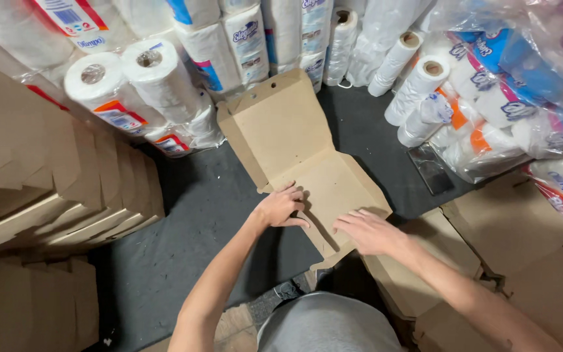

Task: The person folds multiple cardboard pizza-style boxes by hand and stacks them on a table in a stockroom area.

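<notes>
Head view: white rolls (131, 85) behind brown box (307, 163).

You've got open dark floor (190, 221) at nine o'clock of the cardboard box (307, 163), room to pass there. Folded box stacks (53, 189) wall off farther left. Paper rolls (158, 98) crowd eleven through two o'clock. Flat cardboard sheets (509, 228) block four o'clock.

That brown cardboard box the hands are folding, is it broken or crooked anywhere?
Not that the picture shows. The flat brown cardboard box lies open on the dark floor, lid tilted up, with no tear in view. The left hand and right hand press on its near edge. The stacked folded cardboard boxes beside it lean like a fan.
</notes>
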